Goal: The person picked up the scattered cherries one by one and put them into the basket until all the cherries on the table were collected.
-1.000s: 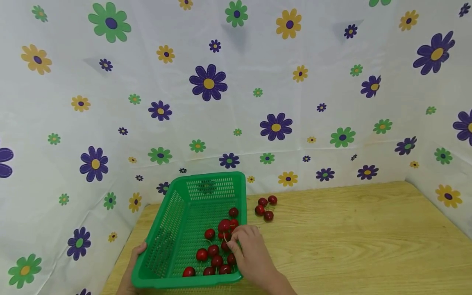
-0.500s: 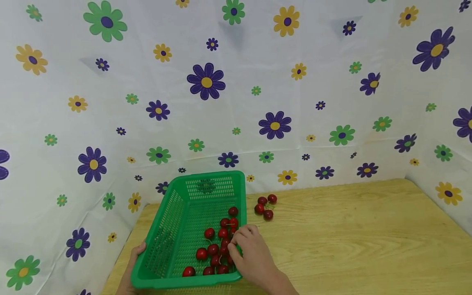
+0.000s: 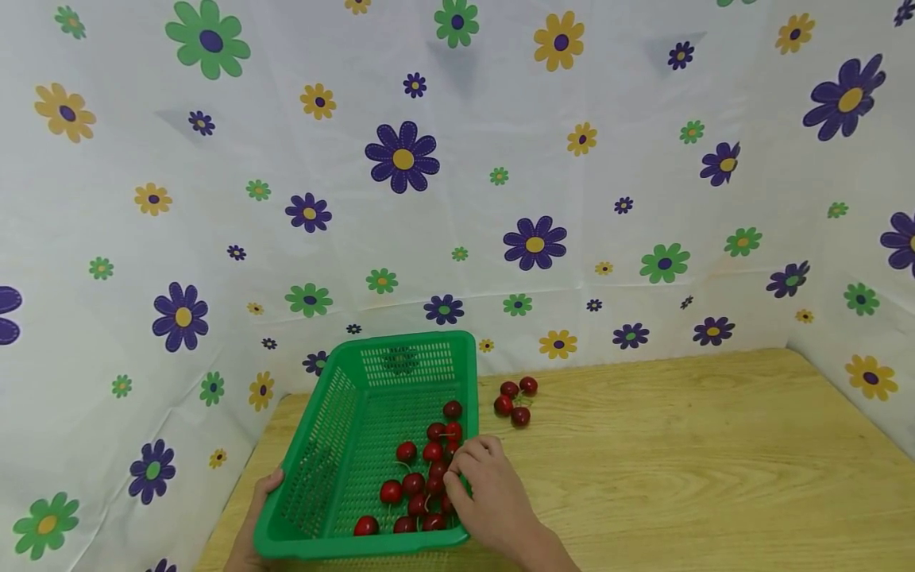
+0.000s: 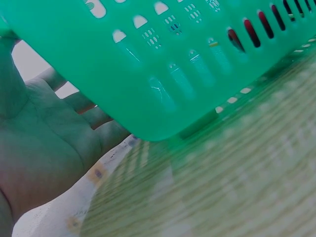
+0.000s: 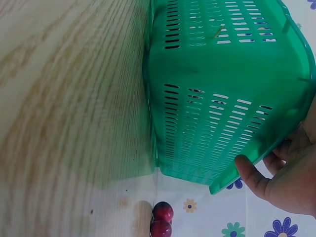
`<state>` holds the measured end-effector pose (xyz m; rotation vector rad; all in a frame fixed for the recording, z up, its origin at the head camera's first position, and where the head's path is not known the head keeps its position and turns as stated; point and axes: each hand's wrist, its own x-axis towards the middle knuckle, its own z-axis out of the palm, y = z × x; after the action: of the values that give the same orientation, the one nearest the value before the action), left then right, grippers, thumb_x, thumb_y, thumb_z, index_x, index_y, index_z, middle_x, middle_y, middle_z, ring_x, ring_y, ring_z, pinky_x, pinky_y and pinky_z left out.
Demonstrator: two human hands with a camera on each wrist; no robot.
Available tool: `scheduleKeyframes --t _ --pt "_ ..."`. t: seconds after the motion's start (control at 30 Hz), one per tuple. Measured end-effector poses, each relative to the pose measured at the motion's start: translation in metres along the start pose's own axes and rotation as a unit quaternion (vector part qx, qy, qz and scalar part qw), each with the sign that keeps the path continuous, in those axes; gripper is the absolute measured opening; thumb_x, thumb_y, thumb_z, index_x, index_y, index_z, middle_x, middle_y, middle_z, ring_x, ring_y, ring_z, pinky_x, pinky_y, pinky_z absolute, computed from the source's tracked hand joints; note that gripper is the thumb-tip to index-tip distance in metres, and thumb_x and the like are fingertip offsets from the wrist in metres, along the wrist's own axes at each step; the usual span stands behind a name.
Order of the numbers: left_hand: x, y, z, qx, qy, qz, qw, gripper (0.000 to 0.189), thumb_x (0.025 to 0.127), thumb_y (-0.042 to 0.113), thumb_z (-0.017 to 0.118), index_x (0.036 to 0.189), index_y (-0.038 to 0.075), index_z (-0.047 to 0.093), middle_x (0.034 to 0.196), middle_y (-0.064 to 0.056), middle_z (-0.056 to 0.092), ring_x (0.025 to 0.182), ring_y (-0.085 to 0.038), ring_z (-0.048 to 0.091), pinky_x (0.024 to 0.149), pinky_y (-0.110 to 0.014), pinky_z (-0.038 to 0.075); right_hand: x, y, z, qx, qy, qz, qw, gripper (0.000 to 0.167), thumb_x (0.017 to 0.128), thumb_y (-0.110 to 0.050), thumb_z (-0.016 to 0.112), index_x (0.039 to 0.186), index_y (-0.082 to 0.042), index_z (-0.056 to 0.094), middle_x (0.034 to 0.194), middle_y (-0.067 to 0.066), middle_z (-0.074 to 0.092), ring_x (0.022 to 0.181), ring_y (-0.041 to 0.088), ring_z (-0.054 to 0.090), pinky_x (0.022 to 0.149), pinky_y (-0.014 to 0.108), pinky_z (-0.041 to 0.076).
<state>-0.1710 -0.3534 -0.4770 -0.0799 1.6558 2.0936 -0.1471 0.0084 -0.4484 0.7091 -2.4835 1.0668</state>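
Note:
A green plastic basket (image 3: 404, 544) with slotted walls stands on the table at the left, dark red cherries (image 3: 413, 484) gathered along its right side and near end. My left hand (image 4: 44, 133) holds its near left corner, palm showing and fingers behind the wall in the left wrist view. My right hand (image 3: 493, 488) bends over the right rim close to the cherries. In the right wrist view, one of its fingers (image 5: 251, 176) shows outside the wall while others are hidden behind the rim. Several loose cherries (image 3: 520, 416) lie together on the table beyond the basket's right side.
The wooden table (image 3: 686, 453) extends to the right. A white cloth (image 3: 615, 183) printed with purple, green and yellow flowers hangs behind the table and along its left and right sides.
A second ago the right hand held up a cherry by its stem over the basket; half a second ago it was down among the others. The basket and left hand have stayed in place.

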Motion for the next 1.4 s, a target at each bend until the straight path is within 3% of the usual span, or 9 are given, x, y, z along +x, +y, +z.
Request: scheduleKeyframes --t 0.23,0.33,0.5,0.7,1.0,1.1,1.23,1.4 --pt "-0.002 -0.001 0.000 -0.007 -0.001 -0.002 1.0000 0.055 0.100 0.061 0.017 0.104 0.042 0.068 0.104 0.007 0.068 0.095 -0.011 0.065 0.088 -0.029 0.053 -0.001 0.000 0.001 0.011 0.000 -0.001 0.9999 0.019 0.100 -0.014 0.056 0.082 -0.018 0.063 0.093 -0.008 0.059 0.107 0.017 0.050 0.096 0.034 0.047" --pt "-0.004 -0.002 -0.001 -0.017 -0.026 -0.004 0.9995 0.056 0.100 0.061 0.015 0.106 0.044 0.068 0.106 0.008 0.067 0.097 -0.011 0.065 0.089 -0.029 0.052 -0.001 0.000 0.002 0.016 0.001 -0.003 0.9999 0.020 0.100 -0.014 0.056 0.082 -0.018 0.062 0.093 -0.008 0.059 0.107 0.017 0.050 0.095 0.035 0.047" --pt "-0.006 -0.004 -0.003 -0.046 -0.080 -0.022 0.9954 0.062 0.099 0.062 0.013 0.110 0.035 0.068 0.108 0.006 0.068 0.099 -0.011 0.065 0.093 -0.029 0.051 -0.002 0.001 0.003 0.017 0.005 -0.009 0.9998 0.020 0.100 -0.014 0.056 0.081 -0.018 0.062 0.092 -0.008 0.058 0.107 0.017 0.050 0.094 0.034 0.048" --pt "-0.006 -0.006 -0.005 -0.056 -0.098 -0.017 0.9935 0.063 0.100 0.061 0.011 0.114 0.037 0.068 0.111 0.005 0.067 0.102 -0.013 0.064 0.094 -0.031 0.051 -0.001 0.001 0.003 0.017 -0.001 -0.005 0.9998 0.019 0.100 -0.015 0.056 0.082 -0.019 0.062 0.092 -0.009 0.059 0.107 0.017 0.050 0.094 0.035 0.049" --pt "-0.007 -0.005 -0.002 -0.052 -0.070 -0.029 0.9958 0.064 0.099 0.063 0.013 0.111 0.033 0.068 0.109 0.004 0.068 0.101 -0.013 0.065 0.093 -0.031 0.051 -0.002 0.002 -0.002 0.048 -0.033 0.010 0.9983 0.019 0.101 -0.016 0.056 0.083 -0.022 0.061 0.096 -0.011 0.057 0.108 0.015 0.047 0.095 0.034 0.048" --pt "-0.006 -0.005 -0.002 -0.038 -0.065 -0.015 0.9971 0.061 0.099 0.062 0.013 0.110 0.035 0.067 0.109 0.005 0.068 0.100 -0.012 0.065 0.093 -0.030 0.051 -0.002 0.003 -0.006 0.081 -0.035 0.017 0.9959 0.018 0.101 -0.016 0.056 0.084 -0.021 0.061 0.098 -0.011 0.056 0.107 0.014 0.046 0.093 0.034 0.048" --pt "-0.004 -0.004 -0.002 -0.009 -0.054 0.012 0.9984 0.058 0.101 0.060 0.015 0.109 0.039 0.068 0.106 0.009 0.068 0.098 -0.010 0.064 0.091 -0.028 0.051 0.001 0.005 -0.013 0.141 -0.011 0.052 0.9885 0.014 0.101 -0.016 0.055 0.090 -0.017 0.063 0.101 -0.007 0.059 0.104 0.015 0.050 0.091 0.036 0.048" --pt "0.000 -0.003 -0.003 0.019 -0.031 0.033 0.9988 0.053 0.102 0.057 0.016 0.108 0.043 0.067 0.105 0.011 0.067 0.096 -0.008 0.063 0.089 -0.026 0.051 0.006 0.014 -0.018 0.155 0.032 0.102 0.9821 0.009 0.100 -0.010 0.055 0.102 -0.011 0.064 0.105 -0.002 0.062 0.103 0.019 0.055 0.088 0.040 0.049"
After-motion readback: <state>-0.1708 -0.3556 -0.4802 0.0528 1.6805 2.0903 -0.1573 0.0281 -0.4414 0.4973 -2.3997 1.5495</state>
